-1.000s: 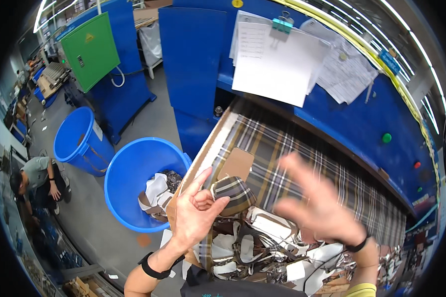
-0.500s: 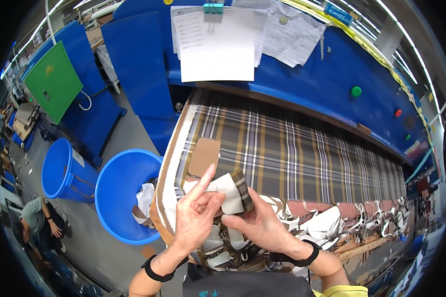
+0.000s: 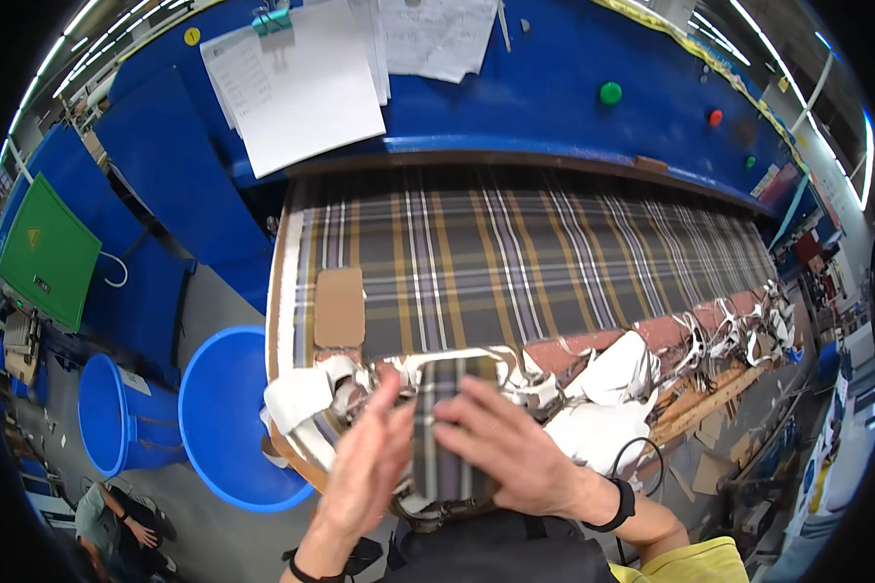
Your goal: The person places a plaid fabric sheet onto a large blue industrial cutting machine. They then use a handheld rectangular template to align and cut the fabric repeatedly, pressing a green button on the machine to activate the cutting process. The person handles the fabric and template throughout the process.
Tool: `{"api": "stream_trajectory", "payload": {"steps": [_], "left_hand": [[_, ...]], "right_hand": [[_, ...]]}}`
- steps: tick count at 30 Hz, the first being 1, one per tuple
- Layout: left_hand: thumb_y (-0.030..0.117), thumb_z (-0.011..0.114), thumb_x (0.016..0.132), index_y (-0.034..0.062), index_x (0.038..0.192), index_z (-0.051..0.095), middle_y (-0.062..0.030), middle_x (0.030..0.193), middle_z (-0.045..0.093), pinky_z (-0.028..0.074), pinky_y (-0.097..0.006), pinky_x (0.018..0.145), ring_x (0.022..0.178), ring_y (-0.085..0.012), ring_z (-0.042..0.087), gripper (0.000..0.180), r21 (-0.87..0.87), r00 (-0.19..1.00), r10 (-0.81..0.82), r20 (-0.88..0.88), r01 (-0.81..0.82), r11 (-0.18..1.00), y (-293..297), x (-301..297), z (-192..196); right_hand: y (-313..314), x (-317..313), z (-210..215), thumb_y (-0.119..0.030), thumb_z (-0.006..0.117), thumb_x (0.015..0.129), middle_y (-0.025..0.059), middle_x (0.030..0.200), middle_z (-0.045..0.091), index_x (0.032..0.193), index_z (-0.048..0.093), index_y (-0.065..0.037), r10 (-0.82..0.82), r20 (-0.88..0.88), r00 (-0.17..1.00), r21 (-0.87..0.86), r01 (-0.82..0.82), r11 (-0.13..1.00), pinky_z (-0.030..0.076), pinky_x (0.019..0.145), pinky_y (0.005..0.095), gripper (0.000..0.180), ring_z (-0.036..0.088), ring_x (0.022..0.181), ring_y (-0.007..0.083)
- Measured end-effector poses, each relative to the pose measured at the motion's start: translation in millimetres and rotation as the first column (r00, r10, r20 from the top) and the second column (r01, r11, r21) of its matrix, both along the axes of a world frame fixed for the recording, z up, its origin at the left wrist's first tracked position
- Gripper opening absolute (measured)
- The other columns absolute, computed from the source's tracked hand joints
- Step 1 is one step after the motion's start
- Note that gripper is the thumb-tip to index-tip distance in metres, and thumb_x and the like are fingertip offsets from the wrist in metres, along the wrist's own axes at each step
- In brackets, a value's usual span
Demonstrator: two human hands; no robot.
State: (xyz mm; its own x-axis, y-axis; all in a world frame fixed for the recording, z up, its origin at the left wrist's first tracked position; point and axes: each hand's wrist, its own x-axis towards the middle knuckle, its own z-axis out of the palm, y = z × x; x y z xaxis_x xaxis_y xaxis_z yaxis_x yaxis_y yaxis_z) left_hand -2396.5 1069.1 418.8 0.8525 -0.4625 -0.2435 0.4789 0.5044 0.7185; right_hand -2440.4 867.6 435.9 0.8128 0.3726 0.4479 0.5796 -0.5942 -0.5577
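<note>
A block of plaid fabric pieces [image 3: 444, 437], grey with ochre and white stripes, is between my hands, close to my body. My right hand [image 3: 520, 452] is closed on it, its fingers across the plaid face and the thumb out of sight. At the block's left side, my left hand [image 3: 365, 466] has its fingers stretched out, somewhat blurred; whether it touches the block is hard to tell. Beyond my hands, a wide sheet of plaid fabric [image 3: 467, 272] lies on the machine bed. A brown cardboard rectangle [image 3: 340, 308] rests on its left part.
White and plaid scraps [image 3: 608, 374] trail along the bed's near edge. Two blue bins [image 3: 226, 418] stand on the left. The blue machine [image 3: 515, 107] spans the far side, with papers [image 3: 306, 92] and a green button [image 3: 610, 93]. A person [image 3: 117, 530] is low at the left.
The block, earlier showing a white face, now turns its plaid face up and is nearer my body. My left hand's pointing finger has joined the others. The view has swung right.
</note>
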Motion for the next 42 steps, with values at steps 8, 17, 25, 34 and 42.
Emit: {"api": "stream_trajectory", "payload": {"steps": [8, 17, 25, 34, 42], "left_hand": [[0.008, 0.054, 0.101, 0.0051, 0.157, 0.013, -0.011, 0.142, 0.051, 0.043, -0.026, 0.1, 0.119, -0.0101, 0.054, 0.07, 0.071, 0.992, -0.078, 0.099, 0.071, 0.995, -61, -41, 1], [0.011, 0.049, 0.103, 0.0002, 0.156, 0.014, -0.0061, 0.146, 0.044, 0.04, -0.017, 0.083, 0.101, -0.0029, 0.05, 0.065, 0.24, 0.94, -0.24, 0.241, 0.181, 0.954, -172, -136, -31], [0.011, 0.056, 0.098, 0.0037, 0.156, 0.022, -0.0132, 0.119, 0.064, 0.043, -0.033, 0.101, 0.112, -0.0191, 0.059, 0.068, 0.565, 0.72, -0.539, 0.437, 0.247, 0.787, -269, -188, -72], [0.024, 0.071, 0.09, -0.0012, 0.138, 0.05, -0.0229, 0.123, 0.064, 0.048, -0.047, 0.095, 0.111, -0.0372, 0.061, 0.058, 0.649, -0.124, -0.687, 0.716, -0.243, 0.721, -345, -159, -62], [0.024, 0.072, 0.088, -0.0016, 0.135, 0.051, -0.0232, 0.122, 0.063, 0.048, -0.047, 0.095, 0.111, -0.0374, 0.061, 0.057, 0.677, -0.297, -0.67, 0.68, -0.096, 0.729, -389, -173, -85]], "right_hand": [[-34, -65, -21, 0.011, 0.05, 0.086, 0.025, 0.143, 0.045, 0.143, 0.038, 0.006, -0.302, -0.18, 0.936, 0.277, 0.343, 0.897, 0.042, 0.108, 0.0431, 0.058, 0.044, 0.135, 0.0375], [-114, -171, -30, -0.016, 0.065, 0.095, 0.0094, 0.055, 0.057, 0.099, 0.05, 0.004, -0.328, -0.666, 0.67, 0.33, 0.659, 0.676, 0.04, 0.044, 0.0301, 0.026, 0.052, 0.046, 0.0121], [-187, -285, -60, -0.015, 0.061, 0.096, 0.0124, 0.06, 0.061, 0.091, 0.048, 0.002, -0.389, -0.758, 0.523, 0.453, 0.852, 0.264, 0.052, 0.043, 0.0307, 0.022, 0.067, 0.053, 0.0166], [-201, -434, -149, -0.013, 0.058, 0.095, 0.0012, 0.07, 0.058, 0.097, 0.056, -0.001, -0.788, -0.58, -0.206, 0.508, 0.666, -0.547, 0.041, 0.047, 0.0268, 0.012, 0.05, 0.058, 0.0056], [-41, -618, -181, -0.006, 0.051, 0.096, 0.0094, 0.101, 0.064, 0.118, 0.056, -0.001, -0.291, -0.816, -0.5, 0.442, -0.216, -0.871, 0.061, 0.057, 0.0322, 0.023, 0.065, 0.081, 0.019]]}}
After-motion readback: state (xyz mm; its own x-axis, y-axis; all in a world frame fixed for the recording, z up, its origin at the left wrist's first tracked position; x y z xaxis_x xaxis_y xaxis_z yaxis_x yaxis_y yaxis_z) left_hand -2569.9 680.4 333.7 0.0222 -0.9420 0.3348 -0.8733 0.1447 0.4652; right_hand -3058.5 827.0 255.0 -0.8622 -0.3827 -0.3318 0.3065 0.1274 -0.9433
